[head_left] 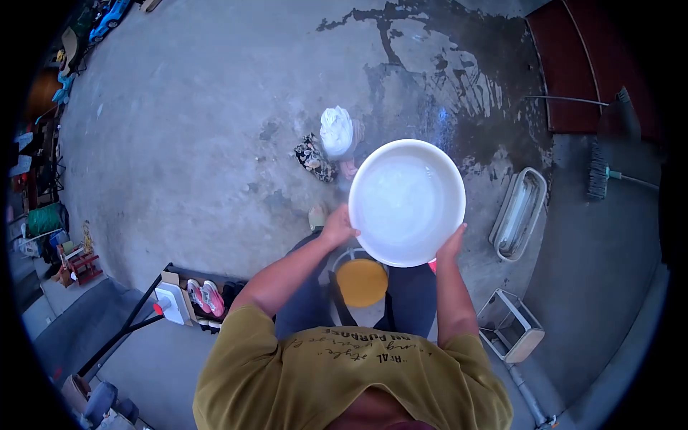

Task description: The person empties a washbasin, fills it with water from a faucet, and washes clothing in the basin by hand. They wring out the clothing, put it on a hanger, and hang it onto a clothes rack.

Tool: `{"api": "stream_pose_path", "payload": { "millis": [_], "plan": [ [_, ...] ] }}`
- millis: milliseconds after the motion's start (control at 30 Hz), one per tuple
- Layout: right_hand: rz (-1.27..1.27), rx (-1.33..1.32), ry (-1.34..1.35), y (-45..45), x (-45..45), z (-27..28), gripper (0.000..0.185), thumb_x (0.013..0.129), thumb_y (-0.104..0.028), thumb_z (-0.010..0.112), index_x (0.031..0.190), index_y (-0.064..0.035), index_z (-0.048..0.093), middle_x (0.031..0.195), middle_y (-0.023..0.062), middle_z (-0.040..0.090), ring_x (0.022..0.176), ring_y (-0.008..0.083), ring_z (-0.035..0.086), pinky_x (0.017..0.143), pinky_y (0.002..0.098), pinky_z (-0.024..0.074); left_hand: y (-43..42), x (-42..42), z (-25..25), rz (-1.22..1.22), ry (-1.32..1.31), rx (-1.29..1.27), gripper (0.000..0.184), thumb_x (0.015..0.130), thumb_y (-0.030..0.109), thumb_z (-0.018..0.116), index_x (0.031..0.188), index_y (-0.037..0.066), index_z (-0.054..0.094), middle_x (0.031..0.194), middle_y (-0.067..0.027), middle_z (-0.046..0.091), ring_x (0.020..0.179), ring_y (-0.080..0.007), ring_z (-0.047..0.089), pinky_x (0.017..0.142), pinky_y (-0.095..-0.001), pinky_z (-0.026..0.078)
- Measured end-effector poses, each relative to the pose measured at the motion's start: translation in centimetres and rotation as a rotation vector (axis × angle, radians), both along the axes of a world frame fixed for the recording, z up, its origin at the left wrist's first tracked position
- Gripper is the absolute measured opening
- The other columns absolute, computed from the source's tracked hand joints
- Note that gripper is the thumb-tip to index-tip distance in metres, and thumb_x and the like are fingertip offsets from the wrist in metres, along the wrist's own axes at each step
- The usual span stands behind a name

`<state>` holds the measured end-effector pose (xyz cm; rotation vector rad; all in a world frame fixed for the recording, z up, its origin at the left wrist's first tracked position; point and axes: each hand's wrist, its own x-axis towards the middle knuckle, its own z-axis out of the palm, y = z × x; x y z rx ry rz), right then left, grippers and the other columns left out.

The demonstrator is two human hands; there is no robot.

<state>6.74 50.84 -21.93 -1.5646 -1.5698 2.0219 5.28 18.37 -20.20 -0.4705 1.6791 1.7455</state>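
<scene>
A round white basin [406, 203] is held up in front of my body, its pale inside facing me. My left hand [338, 228] is closed on its lower left rim, thumb on the edge. My right hand [451, 244] grips the lower right side, most of its fingers hidden behind the wall. Under the basin, between my legs, a round yellow seat or lid [362, 282] shows in part. On the floor beyond lie a bunched white cloth [337, 132] and a dark patterned cloth [313, 158].
To the right stand a long white tub [519, 214], a small stool [512, 326] on its side and a broom [598, 170]. Wet patches [459, 64] mark the concrete. A rack with pink shoes [206, 297] is at the left.
</scene>
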Motion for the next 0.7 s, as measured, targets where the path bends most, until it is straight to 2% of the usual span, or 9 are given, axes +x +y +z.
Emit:
{"api": "stream_pose_path", "payload": {
  "millis": [33, 200, 300, 367, 433, 533, 633, 700],
  "plan": [
    [0.074, 0.016, 0.038, 0.5, 0.5, -3.2, 0.055, 0.094, -0.043, 0.044, 0.123, 0.0026, 0.052, 0.119, 0.0136, 0.057, 0.101, 0.0253, 0.058, 0.088, 0.0351, 0.0461, 0.2, 0.7, -3.5, 0.006, -0.024, -0.016, 0.05, 0.066, -0.016, 0.064, 0.111, 0.001, 0.046, 0.099, -0.0096, 0.062, 0.093, -0.0189, 0.061, 0.082, -0.033, 0.05],
    [0.103, 0.234, -0.133, 2.6, -1.3, -16.9, 0.053, 0.094, -0.043, 0.043, 0.112, 0.0039, 0.06, 0.108, 0.0132, 0.063, 0.094, 0.0227, 0.06, 0.083, 0.0334, 0.0468, 2.9, 2.0, -18.0, 0.015, -0.049, -0.083, 0.05, 0.067, -0.014, 0.064, 0.112, 0.001, 0.048, 0.1, -0.0087, 0.062, 0.092, -0.0178, 0.061, 0.081, -0.0316, 0.05],
    [0.163, 0.35, -0.196, 4.3, -2.4, -24.5, 0.052, 0.093, -0.044, 0.046, 0.105, 0.0043, 0.064, 0.098, 0.0117, 0.066, 0.086, 0.0205, 0.061, 0.078, 0.0328, 0.0477, 4.5, 2.0, -24.7, 0.115, -0.064, -0.057, 0.035, 0.063, -0.009, 0.069, 0.095, 0.0, 0.059, 0.083, -0.0076, 0.065, 0.078, -0.0155, 0.063, 0.068, -0.0282, 0.052],
    [0.198, 0.377, -0.22, 4.8, -3.1, -28.6, 0.054, 0.093, -0.045, 0.046, 0.104, 0.0041, 0.064, 0.095, 0.0114, 0.066, 0.083, 0.0205, 0.062, 0.076, 0.0328, 0.0482, 5.2, 2.5, -29.0, 0.1, -0.055, -0.034, 0.031, 0.065, -0.009, 0.066, 0.094, 0.0, 0.06, 0.08, -0.0072, 0.065, 0.075, -0.0136, 0.063, 0.063, -0.0268, 0.051],
    [0.232, 0.357, -0.208, 5.0, -4.6, -30.8, 0.056, 0.092, -0.048, 0.044, 0.106, 0.0036, 0.064, 0.096, 0.0119, 0.066, 0.082, 0.0221, 0.062, 0.076, 0.0334, 0.0484, 5.6, 2.2, -32.4, 0.048, -0.053, -0.002, 0.028, 0.068, -0.007, 0.063, 0.095, 0.0, 0.06, 0.08, -0.0072, 0.065, 0.073, -0.0127, 0.063, 0.061, -0.026, 0.052],
    [0.171, 0.32, -0.066, 6.3, -4.9, -36.0, 0.05, 0.089, -0.045, 0.053, 0.091, 0.0028, 0.068, 0.08, 0.01, 0.068, 0.07, 0.0176, 0.062, 0.068, 0.0311, 0.0487, 6.5, 1.5, -34.9, 0.004, -0.141, 0.047, 0.028, 0.075, -0.001, 0.055, 0.102, 0.001, 0.058, 0.085, -0.0082, 0.065, 0.074, -0.0139, 0.063, 0.06, -0.0268, 0.052],
    [0.204, 0.471, -0.205, 8.1, -4.8, -40.6, 0.05, 0.089, -0.047, 0.052, 0.089, 0.0002, 0.069, 0.081, 0.0112, 0.068, 0.07, 0.0187, 0.062, 0.069, 0.0319, 0.0486, 7.4, 1.1, -38.0, 0.081, -0.308, 0.05, 0.032, 0.082, 0.008, 0.049, 0.113, 0.002, 0.052, 0.091, -0.01, 0.064, 0.076, -0.0179, 0.064, 0.061, -0.0288, 0.053],
    [0.219, 0.543, -0.271, 7.9, -5.0, -40.8, 0.052, 0.088, -0.049, 0.05, 0.088, -0.0008, 0.069, 0.079, 0.011, 0.068, 0.07, 0.0194, 0.062, 0.069, 0.0331, 0.0486, 7.7, 1.3, -38.1, 0.133, -0.353, -0.013, 0.035, 0.086, 0.014, 0.046, 0.119, 0.002, 0.046, 0.095, -0.0115, 0.063, 0.079, -0.021, 0.064, 0.062, -0.0302, 0.054]
  ]
}}
